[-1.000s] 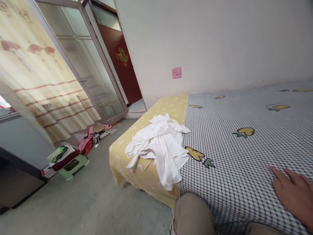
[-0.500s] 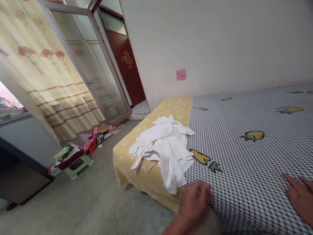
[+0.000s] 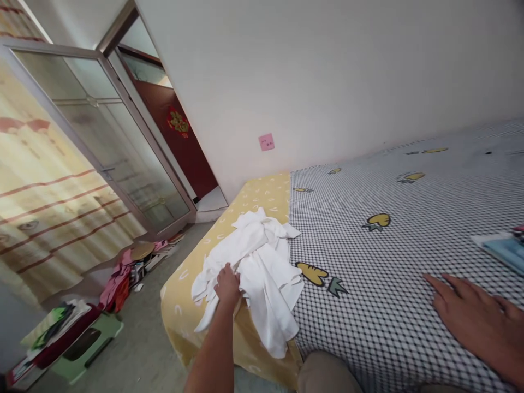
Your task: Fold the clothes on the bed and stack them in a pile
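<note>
A crumpled white cloth garment (image 3: 268,273) lies across the near corner of the bed, mostly over the yellow sheet. My left hand (image 3: 228,285) is on its near left side, fingers curled into the fabric; the fingertips are partly hidden. My right hand (image 3: 477,316) rests palm down on the black-and-white checked sheet (image 3: 347,322), its fingers spread and holding nothing. Yellow carrot and pineapple-like figures decorate this sheet. Beneath the garment, the yellow patterned sheet (image 3: 180,305) hangs over the bed's edge.
At the right edge lies a light-blue flat item (image 3: 501,251). A green stool (image 3: 88,349) with folded cloths stands on the floor at left, near a heap of pink and orange items (image 3: 117,281). Beyond are a glass door (image 3: 110,131) and a curtain (image 3: 49,202).
My left hand has moved forward and left from the bed's front edge onto the white garment. The view has turned right, bringing the blue item and more of my right hand into sight.
</note>
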`<state>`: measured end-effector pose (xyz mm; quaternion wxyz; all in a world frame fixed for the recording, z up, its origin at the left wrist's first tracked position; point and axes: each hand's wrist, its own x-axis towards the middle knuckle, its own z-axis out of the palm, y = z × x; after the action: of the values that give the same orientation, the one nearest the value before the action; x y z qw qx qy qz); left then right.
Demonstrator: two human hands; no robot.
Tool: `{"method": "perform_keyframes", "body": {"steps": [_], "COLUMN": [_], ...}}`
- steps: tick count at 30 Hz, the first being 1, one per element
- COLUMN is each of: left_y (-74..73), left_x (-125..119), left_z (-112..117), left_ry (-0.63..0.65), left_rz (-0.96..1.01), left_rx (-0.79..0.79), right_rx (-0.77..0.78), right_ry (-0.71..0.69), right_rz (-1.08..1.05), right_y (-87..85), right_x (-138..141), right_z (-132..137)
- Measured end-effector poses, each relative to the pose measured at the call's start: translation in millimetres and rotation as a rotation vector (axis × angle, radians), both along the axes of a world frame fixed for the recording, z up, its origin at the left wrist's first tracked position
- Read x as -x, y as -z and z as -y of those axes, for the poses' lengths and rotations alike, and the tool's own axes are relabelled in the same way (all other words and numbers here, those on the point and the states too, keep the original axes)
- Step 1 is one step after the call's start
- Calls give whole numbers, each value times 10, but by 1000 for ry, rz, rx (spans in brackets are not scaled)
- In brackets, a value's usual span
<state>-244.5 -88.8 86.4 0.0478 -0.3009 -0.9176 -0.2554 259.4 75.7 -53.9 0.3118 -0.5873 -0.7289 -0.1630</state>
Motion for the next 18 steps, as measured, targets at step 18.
{"method": "perform_keyframes", "body": {"steps": [18], "left_y": [-1084], "left_x": [180], "left_z": [-46], "left_ry": [208], "left_rz": [-476], "left_rx": [-600], "right_rx": [134], "right_ry": [54], "right_rz": [147], "right_y": [-177], "right_x": [50], "right_z": [113]}}
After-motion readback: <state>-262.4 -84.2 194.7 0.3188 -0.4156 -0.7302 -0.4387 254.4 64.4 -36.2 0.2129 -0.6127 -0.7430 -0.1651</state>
